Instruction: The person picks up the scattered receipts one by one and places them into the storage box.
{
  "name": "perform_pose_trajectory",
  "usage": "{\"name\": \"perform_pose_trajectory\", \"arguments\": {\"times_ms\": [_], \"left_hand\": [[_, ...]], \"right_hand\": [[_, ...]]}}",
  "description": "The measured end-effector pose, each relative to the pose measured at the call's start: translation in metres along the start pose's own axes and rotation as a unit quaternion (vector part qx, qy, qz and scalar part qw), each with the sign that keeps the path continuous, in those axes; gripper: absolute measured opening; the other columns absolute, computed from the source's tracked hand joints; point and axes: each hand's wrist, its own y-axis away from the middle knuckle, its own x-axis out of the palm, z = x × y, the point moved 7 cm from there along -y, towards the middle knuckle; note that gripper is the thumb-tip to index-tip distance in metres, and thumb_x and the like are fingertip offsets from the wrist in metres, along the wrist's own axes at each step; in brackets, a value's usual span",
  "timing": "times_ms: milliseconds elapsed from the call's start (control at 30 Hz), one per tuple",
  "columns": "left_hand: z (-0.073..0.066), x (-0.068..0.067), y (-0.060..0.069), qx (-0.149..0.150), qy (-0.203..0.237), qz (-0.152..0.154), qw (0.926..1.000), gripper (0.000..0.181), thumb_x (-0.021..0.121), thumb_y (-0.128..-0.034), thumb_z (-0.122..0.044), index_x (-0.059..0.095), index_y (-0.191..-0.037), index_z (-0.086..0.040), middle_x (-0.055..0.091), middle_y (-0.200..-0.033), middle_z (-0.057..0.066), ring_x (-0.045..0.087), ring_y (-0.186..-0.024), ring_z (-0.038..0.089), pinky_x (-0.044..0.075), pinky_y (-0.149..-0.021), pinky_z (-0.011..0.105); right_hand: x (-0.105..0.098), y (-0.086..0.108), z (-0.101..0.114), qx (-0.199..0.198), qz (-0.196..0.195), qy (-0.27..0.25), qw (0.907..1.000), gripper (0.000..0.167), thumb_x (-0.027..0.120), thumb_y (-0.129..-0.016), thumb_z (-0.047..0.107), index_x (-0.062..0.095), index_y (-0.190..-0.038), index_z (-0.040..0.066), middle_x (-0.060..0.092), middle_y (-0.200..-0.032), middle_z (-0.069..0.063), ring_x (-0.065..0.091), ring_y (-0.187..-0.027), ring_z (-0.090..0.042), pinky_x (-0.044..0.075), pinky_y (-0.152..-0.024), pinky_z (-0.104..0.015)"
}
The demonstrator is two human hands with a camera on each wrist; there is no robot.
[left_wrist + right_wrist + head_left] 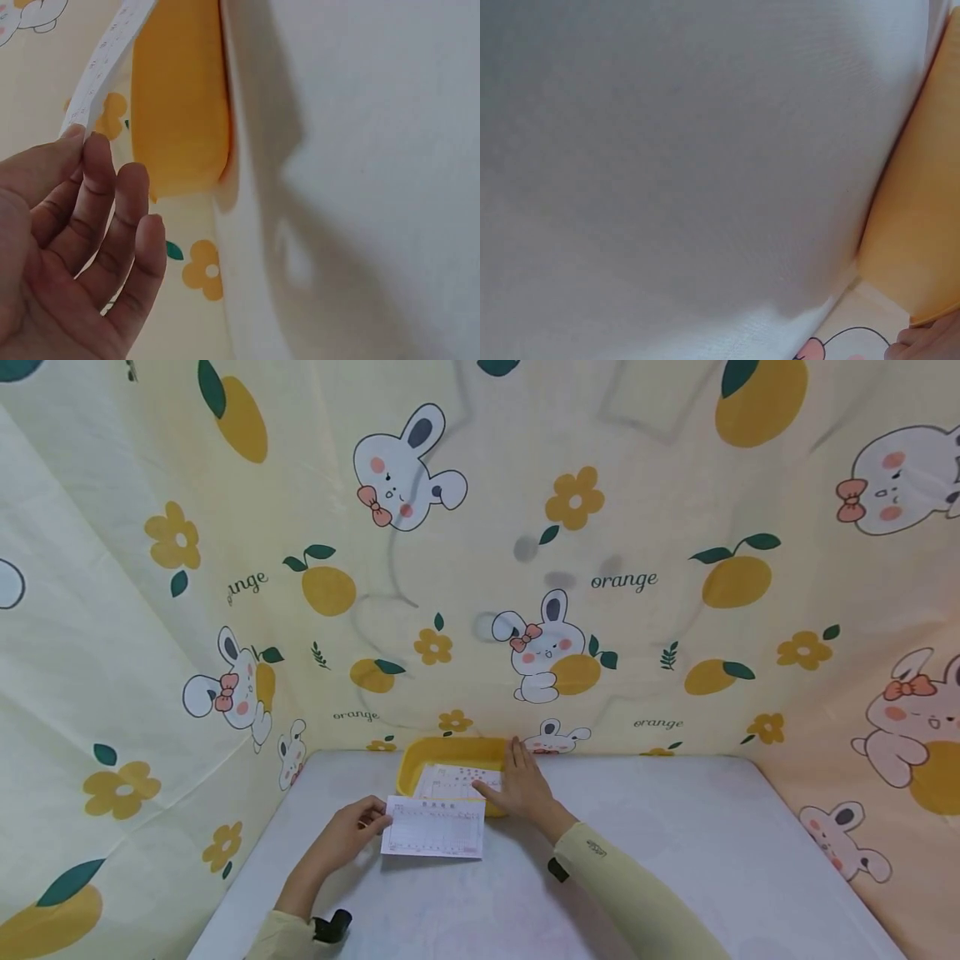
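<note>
A white printed paper form [433, 828] with a ruled table hangs tilted in front of the yellow plastic bin [408, 764]. My left hand [352, 828] pinches the form at its left edge between thumb and fingers; the left wrist view shows the paper [101, 71] nearly edge-on. At the bin's right side lies my right hand [531, 789], fingers straight along the rim and thumb stretched left over the papers. More printed sheets [450, 781] lie inside the bin. In the right wrist view only some fingertips [930, 343] show, at the bin's rim.
The bin stands at the back of a white-covered table [637, 852], close to the back curtain [465, 693]. Patterned cloth with rabbits and oranges also rises on the left and right sides.
</note>
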Motion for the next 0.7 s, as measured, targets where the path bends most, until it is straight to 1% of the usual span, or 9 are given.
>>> {"name": "perform_pose_trajectory", "arguments": {"times_ms": [233, 367, 567, 700], "left_hand": [[-0.001, -0.018, 0.0, -0.007, 0.008, -0.016, 0.9998, 0.013, 0.071, -0.1055, -0.022, 0.07, -0.115, -0.013, 0.07, -0.096, -0.002, 0.067, -0.097, 0.027, 0.055, -0.082, 0.033], [0.0, -0.027, -0.001, -0.009, 0.01, -0.026, 0.9996, 0.017, 0.07, -0.1065, -0.023, 0.07, -0.118, -0.011, 0.071, -0.099, -0.001, 0.067, -0.1, 0.031, 0.057, -0.082, 0.034], [0.001, -0.035, 0.0, -0.013, 0.01, -0.036, 0.9992, 0.019, 0.069, -0.1075, -0.024, 0.069, -0.121, -0.012, 0.072, -0.102, 0.0, 0.068, -0.103, 0.031, 0.056, -0.085, 0.035], [0.0, -0.041, 0.0, -0.013, 0.014, -0.043, 0.9989, 0.018, 0.068, -0.1078, -0.023, 0.069, -0.122, -0.011, 0.073, -0.104, 0.0, 0.068, -0.102, 0.029, 0.055, -0.085, 0.036]], "right_hand": [[-0.003, 0.0, 0.001, -0.01, -0.01, -0.003, 0.9999, 0.12, 0.046, -0.099, 0.079, 0.01, -0.166, -0.013, 0.005, -0.176, -0.031, 0.01, -0.165, -0.044, 0.015, -0.134, -0.052], [-0.002, 0.0, 0.001, -0.012, -0.006, -0.001, 0.9999, 0.119, 0.046, -0.099, 0.079, 0.008, -0.166, -0.012, 0.003, -0.176, -0.03, 0.008, -0.165, -0.043, 0.014, -0.134, -0.051], [-0.002, 0.001, 0.002, -0.013, -0.005, -0.003, 0.9999, 0.119, 0.047, -0.099, 0.078, 0.009, -0.166, -0.013, 0.004, -0.176, -0.031, 0.009, -0.165, -0.044, 0.014, -0.134, -0.052], [-0.004, 0.002, 0.003, -0.011, -0.005, 0.001, 0.9999, 0.119, 0.047, -0.099, 0.078, 0.009, -0.166, -0.013, 0.005, -0.176, -0.031, 0.01, -0.165, -0.044, 0.014, -0.134, -0.052]]}}
